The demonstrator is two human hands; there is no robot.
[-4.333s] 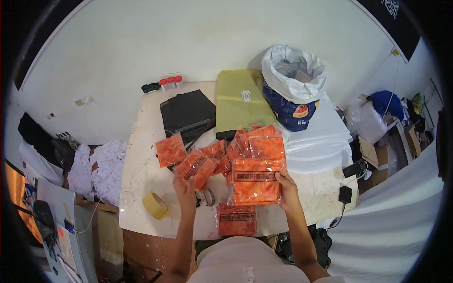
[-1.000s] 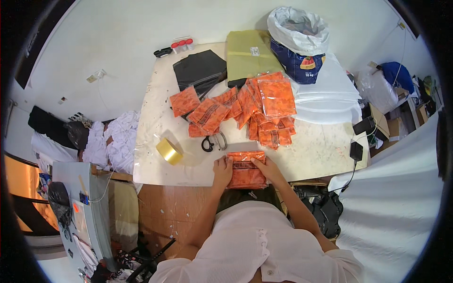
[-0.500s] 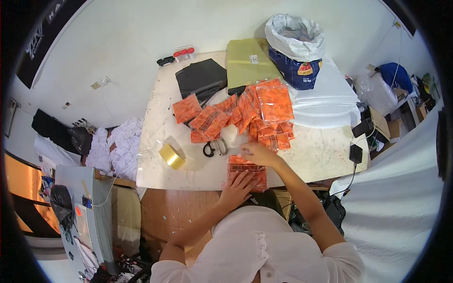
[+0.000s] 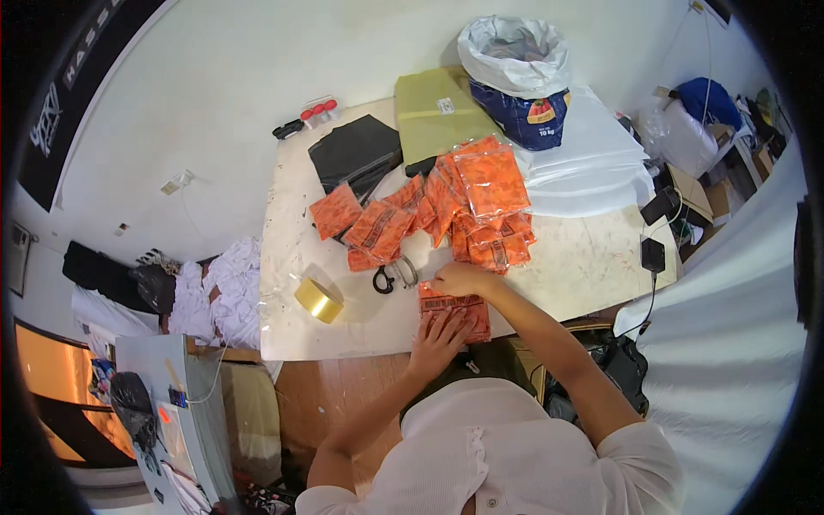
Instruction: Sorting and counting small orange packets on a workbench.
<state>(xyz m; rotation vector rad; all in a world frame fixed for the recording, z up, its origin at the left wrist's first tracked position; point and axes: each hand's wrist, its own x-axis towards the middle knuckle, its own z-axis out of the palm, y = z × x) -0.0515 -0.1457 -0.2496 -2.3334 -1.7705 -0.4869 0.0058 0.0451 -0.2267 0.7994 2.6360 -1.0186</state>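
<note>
A flat packet of orange patterned fabric in clear plastic (image 4: 476, 322) lies at the table's front edge. My left hand (image 4: 439, 342) rests flat on its lower left part with the fingers spread. My right hand (image 4: 462, 279) is closed at the packet's top edge, fingers curled onto the plastic; the fingertips are partly hidden. Just left of my right hand lie a black looped handle (image 4: 382, 280) and a grey ring-like piece (image 4: 407, 273). Behind my hands, several similar orange packets (image 4: 491, 182) are piled loosely, some overlapping.
A roll of yellowish tape (image 4: 318, 300) is at the left on the white table (image 4: 300, 339). Farther back are black sheets (image 4: 356, 154), a yellow-green folded stack (image 4: 429, 107), a blue-and-white sack (image 4: 524, 112) and white sheets (image 4: 592, 172). Black adapters with cables (image 4: 653, 255) sit by the right edge.
My right hand has come down slightly onto the packet's top edge. My left hand stays flat on the packet. The whole view has shifted and tilted a little.
</note>
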